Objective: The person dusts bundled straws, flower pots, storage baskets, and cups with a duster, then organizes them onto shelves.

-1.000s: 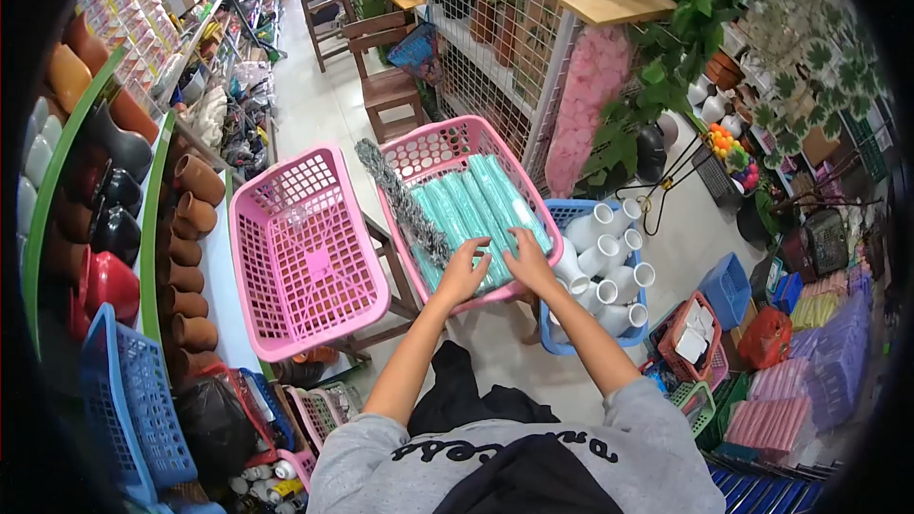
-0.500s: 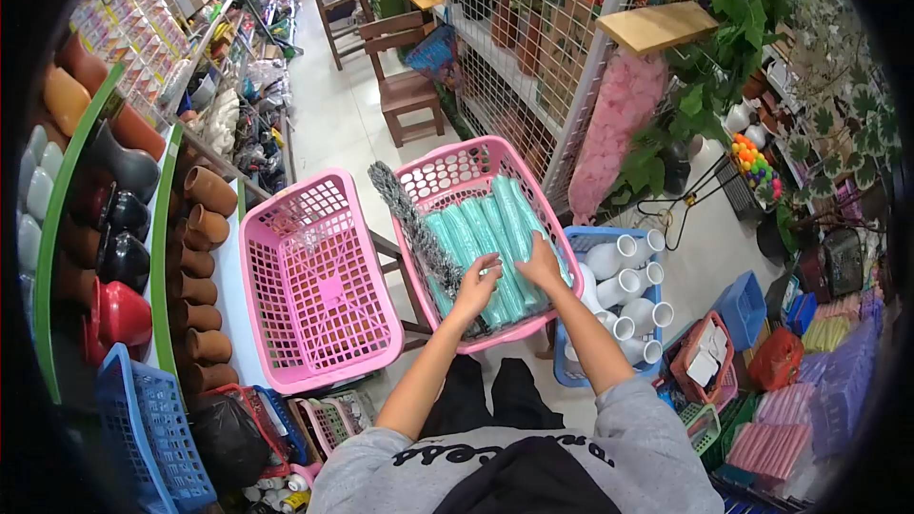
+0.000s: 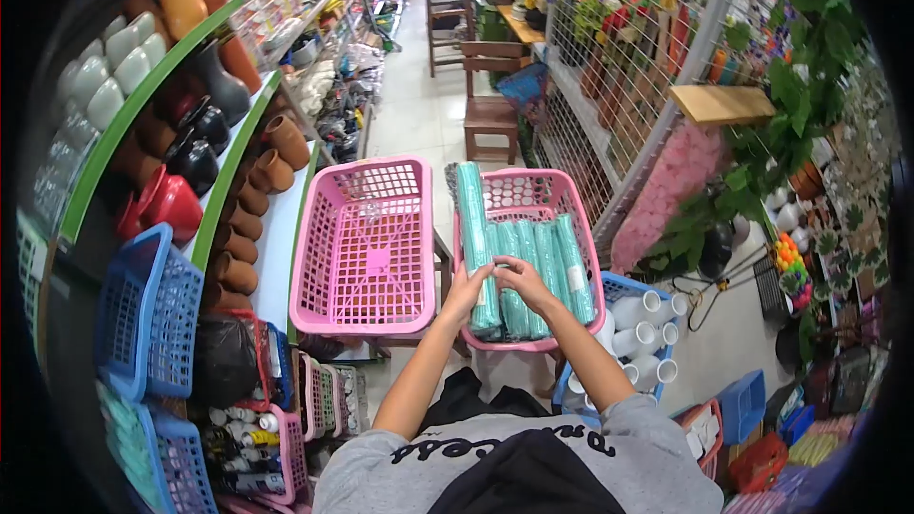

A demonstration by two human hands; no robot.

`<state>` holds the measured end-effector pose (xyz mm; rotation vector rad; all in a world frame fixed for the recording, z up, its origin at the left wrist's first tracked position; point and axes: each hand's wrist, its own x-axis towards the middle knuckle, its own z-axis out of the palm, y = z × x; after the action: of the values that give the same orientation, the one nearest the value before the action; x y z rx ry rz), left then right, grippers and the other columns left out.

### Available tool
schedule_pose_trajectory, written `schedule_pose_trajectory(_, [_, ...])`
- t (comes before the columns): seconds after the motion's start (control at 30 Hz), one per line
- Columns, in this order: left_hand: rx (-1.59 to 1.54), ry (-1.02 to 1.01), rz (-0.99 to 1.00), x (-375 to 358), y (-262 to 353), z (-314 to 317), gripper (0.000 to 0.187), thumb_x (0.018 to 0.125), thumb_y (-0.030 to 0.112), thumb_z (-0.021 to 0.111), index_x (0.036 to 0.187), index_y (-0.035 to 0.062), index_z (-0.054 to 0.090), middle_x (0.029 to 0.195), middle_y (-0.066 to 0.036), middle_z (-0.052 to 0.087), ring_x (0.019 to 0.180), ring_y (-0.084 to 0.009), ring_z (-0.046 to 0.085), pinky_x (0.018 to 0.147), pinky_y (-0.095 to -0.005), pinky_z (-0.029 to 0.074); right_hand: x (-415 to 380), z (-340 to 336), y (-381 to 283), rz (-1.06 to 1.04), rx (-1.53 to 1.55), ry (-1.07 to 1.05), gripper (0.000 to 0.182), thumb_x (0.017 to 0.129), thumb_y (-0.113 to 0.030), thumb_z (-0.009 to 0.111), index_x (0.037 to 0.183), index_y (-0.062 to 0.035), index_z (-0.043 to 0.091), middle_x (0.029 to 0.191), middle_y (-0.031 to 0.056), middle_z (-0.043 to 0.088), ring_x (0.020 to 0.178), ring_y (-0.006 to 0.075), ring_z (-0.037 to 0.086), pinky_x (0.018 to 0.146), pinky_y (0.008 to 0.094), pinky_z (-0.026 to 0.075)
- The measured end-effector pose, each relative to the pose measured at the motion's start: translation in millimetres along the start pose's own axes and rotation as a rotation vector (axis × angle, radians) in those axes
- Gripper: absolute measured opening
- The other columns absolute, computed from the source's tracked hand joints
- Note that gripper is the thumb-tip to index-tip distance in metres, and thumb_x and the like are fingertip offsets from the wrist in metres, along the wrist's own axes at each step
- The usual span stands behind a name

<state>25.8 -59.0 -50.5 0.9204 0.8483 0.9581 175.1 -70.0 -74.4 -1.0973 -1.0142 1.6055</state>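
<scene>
My left hand (image 3: pixel 466 295) is closed around the lower part of a long teal plastic-wrapped bundle (image 3: pixel 473 219), which stands out above the others at the left side of a pink basket (image 3: pixel 583 262). From the right, my right hand (image 3: pixel 524 284) meets the same bundle with curled fingers, close to my left fingertips. Several more teal bundles (image 3: pixel 545 246) lie side by side in the basket under my hands. A grey tinsel-like strip (image 3: pixel 453 181) is mostly hidden behind the raised bundle.
To the left stands a second pink basket (image 3: pixel 428 228) with some clear plastic inside. A blue crate (image 3: pixel 624 290) of white vases (image 3: pixel 633 338) is at right. Shelves of clay pots (image 3: pixel 243 238) line the left, and a wooden chair (image 3: pixel 490 114) stands ahead.
Both hands have closed on one teal bundle, now raised over the basket's left side. The tinsel-like strip is now mostly covered. My view has turned, shifting the surroundings.
</scene>
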Motion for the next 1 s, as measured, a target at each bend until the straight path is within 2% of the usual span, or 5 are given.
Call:
schedule_pose_trajectory(0.07, [-0.014,0.049,-0.012,-16.7,22.8,-3.5,0.035,0.083,0.019,0.056,0.112,0.0033,0.043,0.091,-0.006,0.057,0.072,-0.0142,0.058,0.062,-0.0272,0.05,9.5,13.5,-2.3,0.011,0.182,0.06,0.043,0.074,-0.019,0.063,0.111,0.001,0.051,0.087,0.0055,0.059,0.083,0.0138,0.054,0.07,0.0285,0.045])
schedule_pose_trajectory(0.27, [0.073,0.143,0.08,-44.1,47.1,-29.2,0.033,0.083,0.018,0.057,0.109,0.0037,0.043,0.093,-0.01,0.059,0.069,-0.0154,0.059,0.059,-0.0282,0.051,54.8,15.9,69.7,0.054,-1.13,0.322,0.054,0.07,-0.019,0.059,0.116,0.0025,0.039,0.11,0.025,0.047,0.1,0.0372,0.048,0.087,0.0429,0.041])
schedule_pose_trajectory(0.5, [-0.046,0.14,-0.046,-44.3,62.0,-59.9,0.043,0.089,0.035,0.027,0.108,0.0011,0.047,0.083,-0.012,0.059,0.067,-0.0188,0.059,0.058,-0.0308,0.051,101.2,-17.4,97.1,-0.009,-0.673,0.381,0.048,0.07,-0.018,0.049,0.111,0.0055,0.04,0.099,0.0291,0.055,0.093,0.0428,0.053,0.083,0.0427,0.041])
schedule_pose_trajectory(0.8, [-0.198,-0.043,0.057,6.4,80.2,-33.5,0.036,0.09,0.025,0.039,0.121,0.0077,0.036,0.078,-0.011,0.057,0.062,-0.0189,0.059,0.052,-0.031,0.053,7.2,-13.0,-83.4,-0.099,-0.058,0.138,0.042,0.074,-0.009,0.047,0.115,-0.0089,0.041,0.076,0.0066,0.052,0.048,0.0138,0.049,0.036,0.0266,0.042])
schedule_pose_trajectory(1.0, [-0.523,-0.247,-0.227,71.5,67.6,-20.1,0.054,0.087,0.054,0.03,0.095,0.0061,0.053,0.071,-0.009,0.059,0.055,-0.0188,0.058,0.048,-0.0308,0.05,-68.9,0.8,-122.0,-0.595,-1.118,-0.158,0.051,0.075,-0.016,0.056,0.122,-0.005,0.04,0.098,0.0175,0.056,0.079,0.0308,0.058,0.072,0.0371,0.047])
